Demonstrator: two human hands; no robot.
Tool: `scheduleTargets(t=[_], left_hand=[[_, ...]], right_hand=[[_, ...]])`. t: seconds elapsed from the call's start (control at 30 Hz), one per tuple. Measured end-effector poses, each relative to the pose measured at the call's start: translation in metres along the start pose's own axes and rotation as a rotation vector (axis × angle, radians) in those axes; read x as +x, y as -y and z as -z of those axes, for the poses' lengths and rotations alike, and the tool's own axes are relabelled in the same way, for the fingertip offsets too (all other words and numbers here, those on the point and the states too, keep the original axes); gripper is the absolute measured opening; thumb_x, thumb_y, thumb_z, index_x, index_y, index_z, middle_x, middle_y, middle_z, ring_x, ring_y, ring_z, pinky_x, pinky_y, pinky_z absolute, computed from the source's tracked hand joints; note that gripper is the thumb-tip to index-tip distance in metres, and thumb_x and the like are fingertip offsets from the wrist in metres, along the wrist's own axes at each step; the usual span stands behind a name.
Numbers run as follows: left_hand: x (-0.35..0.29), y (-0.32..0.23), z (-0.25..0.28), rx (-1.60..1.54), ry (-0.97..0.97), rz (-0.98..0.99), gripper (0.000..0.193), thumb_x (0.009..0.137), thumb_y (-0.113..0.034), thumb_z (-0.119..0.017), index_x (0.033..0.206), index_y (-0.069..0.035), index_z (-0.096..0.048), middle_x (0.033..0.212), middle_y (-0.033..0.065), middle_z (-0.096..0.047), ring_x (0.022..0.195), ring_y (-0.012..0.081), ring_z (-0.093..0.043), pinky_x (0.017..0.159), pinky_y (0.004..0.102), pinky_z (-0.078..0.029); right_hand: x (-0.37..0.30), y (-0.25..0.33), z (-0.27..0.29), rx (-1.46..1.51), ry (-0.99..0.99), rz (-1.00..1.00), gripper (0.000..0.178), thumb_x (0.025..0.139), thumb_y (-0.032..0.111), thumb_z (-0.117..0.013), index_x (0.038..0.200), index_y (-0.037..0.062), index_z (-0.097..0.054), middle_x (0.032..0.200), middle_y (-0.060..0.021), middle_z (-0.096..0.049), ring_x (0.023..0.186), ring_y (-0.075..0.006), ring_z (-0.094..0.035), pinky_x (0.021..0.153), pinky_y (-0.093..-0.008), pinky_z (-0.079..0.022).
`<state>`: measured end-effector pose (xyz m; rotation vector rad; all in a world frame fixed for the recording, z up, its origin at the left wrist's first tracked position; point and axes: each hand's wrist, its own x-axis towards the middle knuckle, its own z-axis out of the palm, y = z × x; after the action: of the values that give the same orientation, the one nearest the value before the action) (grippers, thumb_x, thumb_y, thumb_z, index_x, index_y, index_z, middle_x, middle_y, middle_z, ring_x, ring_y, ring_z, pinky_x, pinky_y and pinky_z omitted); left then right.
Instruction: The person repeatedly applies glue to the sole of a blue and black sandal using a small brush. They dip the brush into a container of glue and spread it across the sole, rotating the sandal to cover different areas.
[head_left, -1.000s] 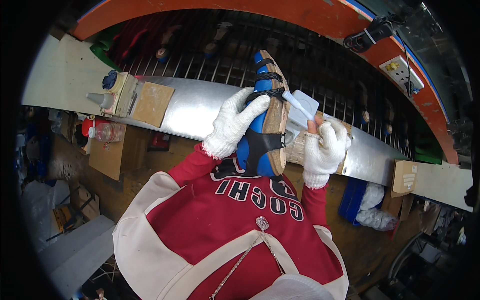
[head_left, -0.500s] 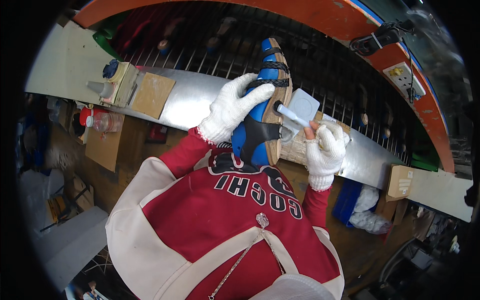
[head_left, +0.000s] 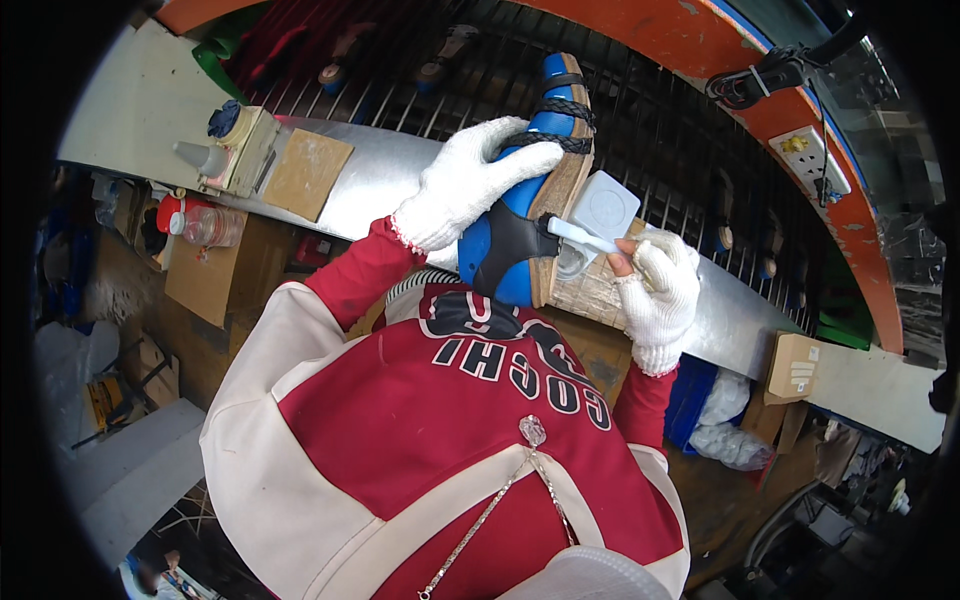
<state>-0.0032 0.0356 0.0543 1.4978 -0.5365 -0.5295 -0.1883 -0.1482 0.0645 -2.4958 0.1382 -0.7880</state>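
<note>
My left hand [head_left: 472, 185], in a white knit glove, grips a sandal [head_left: 515, 245] by its side, thumb across the top. The sandal has black braided straps and a wide black heel piece, fitted over a blue shoe last [head_left: 475, 248]. Its brown sole edge [head_left: 570, 180] faces right and the toe points away from me. My right hand [head_left: 660, 295], also gloved with bare fingertips showing, pinches a small brush [head_left: 585, 238] with a pale handle. The brush's dark tip meets the sole edge beside the heel piece.
Behind the sandal, a pale square container [head_left: 605, 205] rests near a tape-covered block [head_left: 595, 295] on the metal ledge. Beyond runs a rack of metal rods [head_left: 400, 105] carrying more shoes. To the left are a brown board [head_left: 308, 172] and a glue-stained holder [head_left: 240, 150]; at right, a cardboard box [head_left: 795, 365].
The sandal has shifted slightly away from me, its toe swinging a little right. The brush tip has moved along the sole edge toward the heel. Both hands keep their holds.
</note>
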Motion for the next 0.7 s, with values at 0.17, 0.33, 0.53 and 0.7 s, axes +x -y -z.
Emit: scheduleTargets(t=[0.17,0.33,0.53,0.7], left_hand=[[0.000,-0.006,0.002,-0.070,0.047,0.046,0.059,0.091,-0.037,-0.072,0.131,0.005,-0.057,0.119,0.0127,-0.066,0.107,0.0158,-0.062,0.095,0.0290,-0.050],[0.001,-0.014,0.001,-0.097,0.058,0.077,0.053,0.093,-0.033,-0.070,0.129,0.003,-0.058,0.119,0.0095,-0.065,0.107,0.0134,-0.061,0.096,0.0285,-0.049],[-0.002,-0.012,-0.002,-0.240,0.117,0.167,0.051,0.095,-0.032,-0.068,0.131,0.002,-0.057,0.121,0.0086,-0.065,0.109,0.0134,-0.061,0.097,0.0275,-0.048],[-0.009,-0.004,-0.012,-0.394,0.110,0.203,0.054,0.095,-0.031,-0.067,0.135,0.003,-0.053,0.126,0.0104,-0.064,0.114,0.0152,-0.060,0.099,0.0285,-0.048]], right_hand=[[-0.003,-0.001,-0.002,0.055,-0.013,-0.013,0.020,0.070,0.010,-0.085,0.087,0.0067,-0.076,0.086,-0.0063,-0.067,0.082,-0.0214,-0.060,0.075,-0.0333,-0.043],[-0.013,-0.003,-0.001,0.051,-0.011,0.019,0.022,0.069,0.010,-0.085,0.088,0.0061,-0.076,0.088,-0.0064,-0.067,0.082,-0.0220,-0.060,0.074,-0.0336,-0.044],[-0.014,-0.015,-0.009,0.393,-0.049,-0.192,0.020,0.073,0.007,-0.082,0.092,0.0020,-0.075,0.090,-0.0079,-0.065,0.085,-0.0192,-0.059,0.074,-0.0327,-0.048],[-0.015,-0.014,-0.025,0.477,-0.112,-0.381,0.017,0.083,0.009,-0.077,0.095,-0.0029,-0.073,0.088,-0.0060,-0.059,0.078,-0.0133,-0.055,0.067,-0.0267,-0.044]])
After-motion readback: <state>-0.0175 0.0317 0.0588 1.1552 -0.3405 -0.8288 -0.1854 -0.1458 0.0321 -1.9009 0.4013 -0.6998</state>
